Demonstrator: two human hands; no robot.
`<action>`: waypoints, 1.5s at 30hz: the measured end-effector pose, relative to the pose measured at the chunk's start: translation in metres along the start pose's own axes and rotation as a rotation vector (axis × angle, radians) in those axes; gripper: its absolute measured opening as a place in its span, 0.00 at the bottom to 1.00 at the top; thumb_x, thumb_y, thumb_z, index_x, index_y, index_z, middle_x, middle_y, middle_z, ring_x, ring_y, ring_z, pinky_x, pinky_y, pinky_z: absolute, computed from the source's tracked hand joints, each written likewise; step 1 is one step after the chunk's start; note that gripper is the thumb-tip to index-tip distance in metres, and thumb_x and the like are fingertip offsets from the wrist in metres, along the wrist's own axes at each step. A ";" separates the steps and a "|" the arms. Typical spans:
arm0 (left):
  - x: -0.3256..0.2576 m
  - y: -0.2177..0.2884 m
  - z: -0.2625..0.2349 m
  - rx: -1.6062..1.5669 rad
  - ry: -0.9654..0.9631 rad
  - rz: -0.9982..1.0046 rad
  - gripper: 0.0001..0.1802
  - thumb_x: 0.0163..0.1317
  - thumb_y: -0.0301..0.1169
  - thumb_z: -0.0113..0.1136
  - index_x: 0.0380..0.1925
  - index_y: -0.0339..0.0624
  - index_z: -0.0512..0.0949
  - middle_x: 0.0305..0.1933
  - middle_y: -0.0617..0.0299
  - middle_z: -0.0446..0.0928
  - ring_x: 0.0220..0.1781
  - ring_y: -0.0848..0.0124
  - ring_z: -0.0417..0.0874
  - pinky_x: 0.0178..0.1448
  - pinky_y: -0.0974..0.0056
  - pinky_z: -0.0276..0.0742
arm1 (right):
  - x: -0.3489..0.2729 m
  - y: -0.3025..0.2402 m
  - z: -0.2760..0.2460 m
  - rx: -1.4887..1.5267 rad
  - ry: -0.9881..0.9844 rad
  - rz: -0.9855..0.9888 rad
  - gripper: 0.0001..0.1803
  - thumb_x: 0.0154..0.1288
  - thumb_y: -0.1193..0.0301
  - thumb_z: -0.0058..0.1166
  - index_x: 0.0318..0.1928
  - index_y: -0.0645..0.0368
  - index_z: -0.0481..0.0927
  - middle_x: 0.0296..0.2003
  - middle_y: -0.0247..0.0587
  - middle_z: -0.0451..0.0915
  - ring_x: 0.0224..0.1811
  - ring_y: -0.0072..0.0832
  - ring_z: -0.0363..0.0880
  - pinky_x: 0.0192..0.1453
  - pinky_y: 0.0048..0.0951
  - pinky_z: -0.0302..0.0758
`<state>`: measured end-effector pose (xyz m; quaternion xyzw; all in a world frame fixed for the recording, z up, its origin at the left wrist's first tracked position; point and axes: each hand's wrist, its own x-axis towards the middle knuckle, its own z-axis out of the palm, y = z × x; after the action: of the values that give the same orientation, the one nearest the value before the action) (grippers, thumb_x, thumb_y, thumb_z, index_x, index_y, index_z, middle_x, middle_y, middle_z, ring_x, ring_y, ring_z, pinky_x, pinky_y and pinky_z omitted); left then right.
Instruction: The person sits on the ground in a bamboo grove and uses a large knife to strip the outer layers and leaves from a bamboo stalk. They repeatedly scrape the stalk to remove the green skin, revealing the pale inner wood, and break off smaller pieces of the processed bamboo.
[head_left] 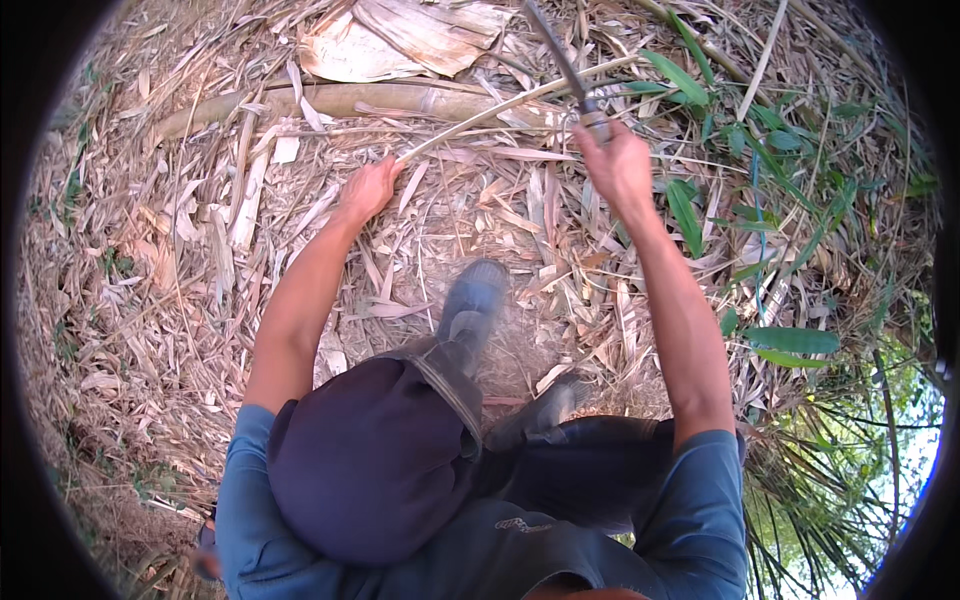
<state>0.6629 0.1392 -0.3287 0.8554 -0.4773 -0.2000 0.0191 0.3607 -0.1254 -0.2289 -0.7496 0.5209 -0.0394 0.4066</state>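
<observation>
Below our chin we see dark trousers [370, 460] and a grey shoe [472, 300] on dry leaf litter [150, 250]. Our left hand [368, 188] has its fingers clamped on a thin bamboo strip [490, 108]; our right hand [618, 160] grips a raised machete [560, 60] just above that strip.

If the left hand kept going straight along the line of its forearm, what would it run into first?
Probably the thick pale bamboo culm lying across the leaf litter just beyond it. The left hand, gripping the thin bamboo strip, points up-frame toward that culm; only dry leaves lie between. Depth is hard to judge in this fisheye view.
</observation>
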 end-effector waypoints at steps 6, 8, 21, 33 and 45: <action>-0.009 -0.015 0.004 -0.041 -0.010 0.013 0.18 0.76 0.45 0.44 0.43 0.42 0.74 0.29 0.36 0.79 0.35 0.35 0.80 0.39 0.37 0.73 | 0.006 0.025 0.075 -0.232 -0.028 -0.225 0.29 0.66 0.49 0.58 0.45 0.68 0.78 0.27 0.64 0.82 0.32 0.59 0.82 0.40 0.52 0.78; -0.010 -0.010 -0.002 -0.069 -0.030 -0.005 0.17 0.76 0.44 0.45 0.42 0.42 0.73 0.28 0.36 0.79 0.34 0.35 0.80 0.39 0.37 0.73 | 0.008 0.022 0.076 -0.243 -0.035 -0.259 0.28 0.67 0.50 0.58 0.46 0.67 0.76 0.27 0.65 0.82 0.32 0.61 0.82 0.39 0.55 0.77; 0.000 -0.009 -0.006 -0.096 -0.088 -0.022 0.20 0.77 0.45 0.43 0.43 0.40 0.75 0.30 0.35 0.80 0.35 0.35 0.80 0.42 0.38 0.74 | 0.023 0.023 0.075 -0.216 -0.058 -0.216 0.26 0.66 0.53 0.57 0.49 0.65 0.74 0.30 0.66 0.83 0.36 0.63 0.83 0.44 0.56 0.78; 0.003 -0.004 0.000 -0.085 -0.127 -0.071 0.21 0.77 0.46 0.42 0.44 0.41 0.77 0.33 0.35 0.80 0.39 0.36 0.81 0.46 0.38 0.75 | 0.000 -0.089 0.042 0.205 0.483 -0.888 0.22 0.54 0.67 0.69 0.48 0.57 0.75 0.27 0.50 0.84 0.27 0.46 0.86 0.32 0.37 0.82; 0.001 0.026 0.002 -0.034 0.053 0.056 0.18 0.75 0.44 0.44 0.47 0.43 0.75 0.35 0.38 0.81 0.39 0.39 0.81 0.44 0.39 0.76 | 0.028 0.053 0.062 0.217 -0.259 0.204 0.23 0.53 0.58 0.66 0.29 0.72 0.82 0.23 0.55 0.83 0.27 0.43 0.86 0.35 0.41 0.80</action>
<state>0.6416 0.1247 -0.3253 0.8463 -0.4969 -0.1850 0.0519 0.3637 -0.1199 -0.3155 -0.6433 0.5302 0.0430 0.5506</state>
